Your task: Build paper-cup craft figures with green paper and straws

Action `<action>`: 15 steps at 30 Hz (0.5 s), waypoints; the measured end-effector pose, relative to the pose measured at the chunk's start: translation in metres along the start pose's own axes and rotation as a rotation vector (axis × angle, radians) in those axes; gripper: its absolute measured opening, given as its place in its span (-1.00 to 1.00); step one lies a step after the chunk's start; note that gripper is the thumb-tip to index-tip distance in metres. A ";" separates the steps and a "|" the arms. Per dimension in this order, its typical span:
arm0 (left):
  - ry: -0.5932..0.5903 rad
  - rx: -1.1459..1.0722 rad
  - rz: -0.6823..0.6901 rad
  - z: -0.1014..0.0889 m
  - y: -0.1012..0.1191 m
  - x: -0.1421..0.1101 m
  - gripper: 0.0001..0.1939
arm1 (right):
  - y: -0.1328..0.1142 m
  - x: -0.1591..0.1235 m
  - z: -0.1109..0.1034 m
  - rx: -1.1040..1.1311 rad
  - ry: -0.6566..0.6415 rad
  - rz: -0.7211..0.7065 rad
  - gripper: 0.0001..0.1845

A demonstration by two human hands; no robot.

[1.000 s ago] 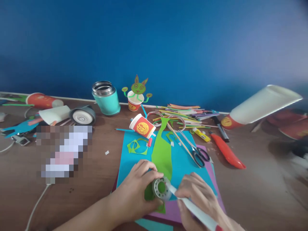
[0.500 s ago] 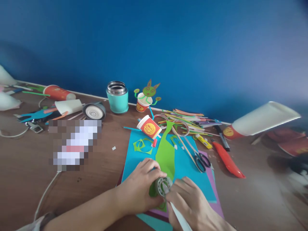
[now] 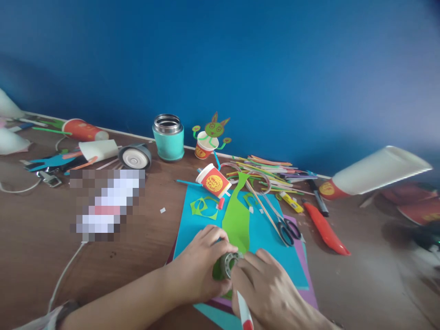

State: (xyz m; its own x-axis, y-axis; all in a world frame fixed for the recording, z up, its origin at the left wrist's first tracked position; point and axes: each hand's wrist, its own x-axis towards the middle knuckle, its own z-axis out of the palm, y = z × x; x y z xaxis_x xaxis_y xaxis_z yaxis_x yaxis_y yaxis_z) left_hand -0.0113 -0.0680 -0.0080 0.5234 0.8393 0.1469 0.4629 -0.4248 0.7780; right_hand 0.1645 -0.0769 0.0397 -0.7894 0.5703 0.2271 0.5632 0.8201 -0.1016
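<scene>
The left hand grips a grey ring between thumb and fingers; the right hand, fingers curled, pinches a white pen, its tip hidden. The ring, pierced with small holes about its rim, lies over the near end of a green paper, which shows through its opening. Half a second earlier the pen's tip is visible within the ring; now the right hand covers part of the ring, and the pen's red end is in view. Beyond, a red-and-white cup leans over with blue straws at its sides. An upright cup holds a green cut-out figure. Beside it on the bench, an open turquoise flask stands upright, its contents out of sight.
</scene>
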 end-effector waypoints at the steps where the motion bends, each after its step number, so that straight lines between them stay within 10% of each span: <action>1: 0.004 -0.004 0.005 0.000 0.000 0.000 -0.54 | 0.000 0.002 0.001 0.017 0.007 0.018 -0.79; 15: -0.051 -0.016 -0.082 -0.006 0.006 0.003 -0.62 | 0.021 0.034 -0.003 0.463 -0.372 0.629 -0.79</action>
State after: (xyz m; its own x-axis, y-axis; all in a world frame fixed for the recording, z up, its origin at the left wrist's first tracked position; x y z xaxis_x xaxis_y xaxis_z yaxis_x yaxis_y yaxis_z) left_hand -0.0114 -0.0657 0.0008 0.5204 0.8524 0.0516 0.4941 -0.3498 0.7959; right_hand 0.1503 -0.0399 0.0486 -0.4389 0.8367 -0.3275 0.8300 0.2379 -0.5045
